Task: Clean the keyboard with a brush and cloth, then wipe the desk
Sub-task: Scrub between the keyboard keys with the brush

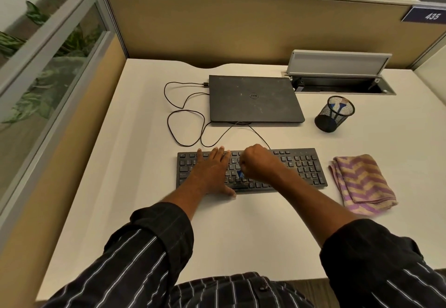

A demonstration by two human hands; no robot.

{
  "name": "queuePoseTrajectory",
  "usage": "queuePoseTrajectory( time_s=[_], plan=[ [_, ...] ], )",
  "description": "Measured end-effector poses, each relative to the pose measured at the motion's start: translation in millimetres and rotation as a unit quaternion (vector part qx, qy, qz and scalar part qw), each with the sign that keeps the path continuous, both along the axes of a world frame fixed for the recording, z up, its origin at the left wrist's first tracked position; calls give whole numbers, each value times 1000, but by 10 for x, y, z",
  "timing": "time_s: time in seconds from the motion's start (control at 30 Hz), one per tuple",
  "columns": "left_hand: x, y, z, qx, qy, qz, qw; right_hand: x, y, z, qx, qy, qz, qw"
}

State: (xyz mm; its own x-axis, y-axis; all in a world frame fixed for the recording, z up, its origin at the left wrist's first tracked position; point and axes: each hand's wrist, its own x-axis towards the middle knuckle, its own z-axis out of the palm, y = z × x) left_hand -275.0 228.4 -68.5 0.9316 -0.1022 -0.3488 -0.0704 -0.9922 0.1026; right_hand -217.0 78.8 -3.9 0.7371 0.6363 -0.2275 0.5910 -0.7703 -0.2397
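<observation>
A black keyboard (301,170) lies across the middle of the white desk (144,187). My left hand (212,170) rests flat on its left half, fingers straight. Over the keyboard's centre, my right hand (259,162) is curled round a small brush (240,175), of which only a blue part shows below the fist, with bristles down on dusty keys near the front row. A folded purple and tan striped cloth (362,184) lies on the desk just right of the keyboard.
A closed black laptop (253,97) sits behind the keyboard, with a looped black cable (183,119) to its left. A black mesh pen cup (334,114) stands at the right. An open cable hatch (337,75) and partition walls bound the desk's back.
</observation>
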Motion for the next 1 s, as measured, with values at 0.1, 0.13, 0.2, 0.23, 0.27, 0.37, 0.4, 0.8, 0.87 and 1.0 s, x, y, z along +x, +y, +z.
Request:
queuePoseTrajectory(
  time_s=[0.1, 0.13, 0.2, 0.23, 0.27, 0.37, 0.4, 0.8, 0.87, 1.0],
  plan=[
    [2, 1, 6, 1, -1, -1, 1000, 21, 12, 31, 28, -21, -5, 999],
    [5, 0, 10, 2, -1, -1, 1000, 17, 13, 33, 29, -24, -5, 999],
    [9, 3, 12, 4, 1, -2, 1000, -4, 7, 31, 16, -18, -5, 1000],
    [8, 9, 9, 5, 1, -3, 1000, -11, 4, 18, 10, -10, -3, 1000],
    [4, 17, 7, 7, 1, -3, 1000, -15, -2, 14, 3, -3, 0, 1000],
    [-10, 47, 9, 10, -1, -1, 1000, 6, 11, 35, 13, 6, 3, 1000],
    [-13, 56, 7, 11, -3, -1, 1000, 17, 27, 46, 25, 1, -2, 1000],
    [-63, 88, -7, -6, -7, 14, 1000, -75, 133, 56, 20, -9, 16, 1000],
    [-61, 83, -10, -5, -9, 15, 1000, -61, 134, 59, 30, -32, 9, 999],
    [-57, 88, -16, -4, -7, 14, 1000, -94, 138, 16, 1, -5, 5, 1000]
  ],
)
